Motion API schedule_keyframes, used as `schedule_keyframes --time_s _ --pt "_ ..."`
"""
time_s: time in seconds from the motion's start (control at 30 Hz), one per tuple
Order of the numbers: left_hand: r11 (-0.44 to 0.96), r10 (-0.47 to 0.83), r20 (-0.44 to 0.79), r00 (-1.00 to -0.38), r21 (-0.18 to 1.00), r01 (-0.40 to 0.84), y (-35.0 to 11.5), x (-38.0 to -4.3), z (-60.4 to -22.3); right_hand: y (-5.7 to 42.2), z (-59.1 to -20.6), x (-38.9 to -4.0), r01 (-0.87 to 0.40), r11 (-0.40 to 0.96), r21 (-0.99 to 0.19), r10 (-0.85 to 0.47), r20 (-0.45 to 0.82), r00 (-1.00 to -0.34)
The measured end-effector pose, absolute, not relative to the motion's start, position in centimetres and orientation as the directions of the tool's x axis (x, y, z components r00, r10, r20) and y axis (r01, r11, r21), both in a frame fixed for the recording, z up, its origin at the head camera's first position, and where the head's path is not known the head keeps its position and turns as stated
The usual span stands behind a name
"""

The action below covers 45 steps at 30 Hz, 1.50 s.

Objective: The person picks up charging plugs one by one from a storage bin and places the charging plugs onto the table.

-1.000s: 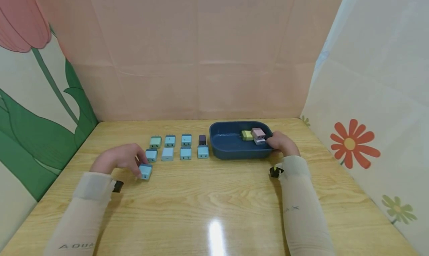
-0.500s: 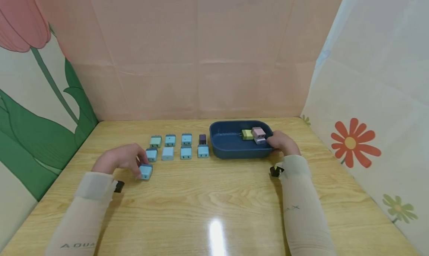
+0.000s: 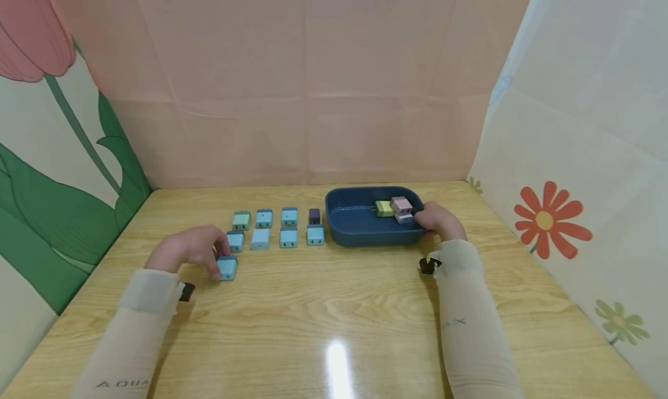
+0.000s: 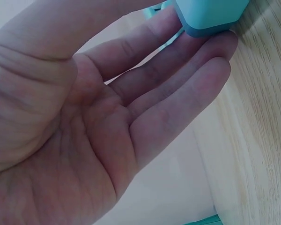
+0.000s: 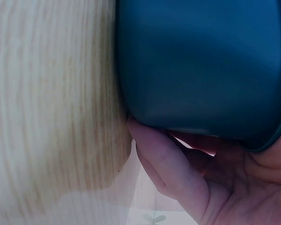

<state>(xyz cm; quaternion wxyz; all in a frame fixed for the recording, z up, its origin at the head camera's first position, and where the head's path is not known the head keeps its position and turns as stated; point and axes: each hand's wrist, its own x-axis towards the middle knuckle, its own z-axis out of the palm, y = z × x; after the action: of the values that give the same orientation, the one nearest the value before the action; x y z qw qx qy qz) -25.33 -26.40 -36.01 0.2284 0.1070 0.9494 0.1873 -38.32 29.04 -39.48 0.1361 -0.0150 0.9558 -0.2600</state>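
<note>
My left hand (image 3: 197,248) pinches a light blue charger plug (image 3: 227,268) between thumb and fingers, low at the table's left side. In the left wrist view the plug (image 4: 210,14) shows at the fingertips, its darker edge against them. At the right, my right hand (image 3: 438,220) grips the end of a dark blue basin (image 3: 376,236), thumb over the rim. The right wrist view has fingers (image 5: 168,164) curled under the basin's outer wall (image 5: 201,75). Inside the basin lie a yellow-green plug (image 3: 384,209), a pink plug (image 3: 401,205) and a pale lilac plug (image 3: 403,218).
Left of the basin stand two rows of plugs: a mint green plug (image 3: 241,220), several blue ones such as a front-row blue plug (image 3: 289,238), and a dark purple plug (image 3: 314,216) beside the basin. Printed cloth walls border the wooden table (image 3: 292,306).
Almost nothing differs. My left hand stays on the blue plug, which has turned very slightly, and the right hand keeps its hold on the basin.
</note>
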Motion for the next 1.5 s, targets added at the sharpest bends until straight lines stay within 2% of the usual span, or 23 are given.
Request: schedule_keyframes --time_s 0.53,1.0,1.5 --pt "0.902 0.265 -0.397 -0.879 0.425 0.080 -26.3 -25.4 -36.1 29.0 -39.3 -38.3 0.053 0.866 -0.498 -0.092 -0.263 -0.960" --pt "0.892 0.280 -0.376 -0.883 0.441 0.095 -26.5 -25.4 -36.0 29.1 -39.6 -38.7 0.066 0.869 -0.490 -0.087 -0.284 -0.955" --pt "0.884 0.325 -0.314 -0.892 0.435 0.169 -26.5 -24.8 -34.6 29.1 -39.6 -38.6 0.061 0.865 -0.498 -0.090 -0.274 -0.958"
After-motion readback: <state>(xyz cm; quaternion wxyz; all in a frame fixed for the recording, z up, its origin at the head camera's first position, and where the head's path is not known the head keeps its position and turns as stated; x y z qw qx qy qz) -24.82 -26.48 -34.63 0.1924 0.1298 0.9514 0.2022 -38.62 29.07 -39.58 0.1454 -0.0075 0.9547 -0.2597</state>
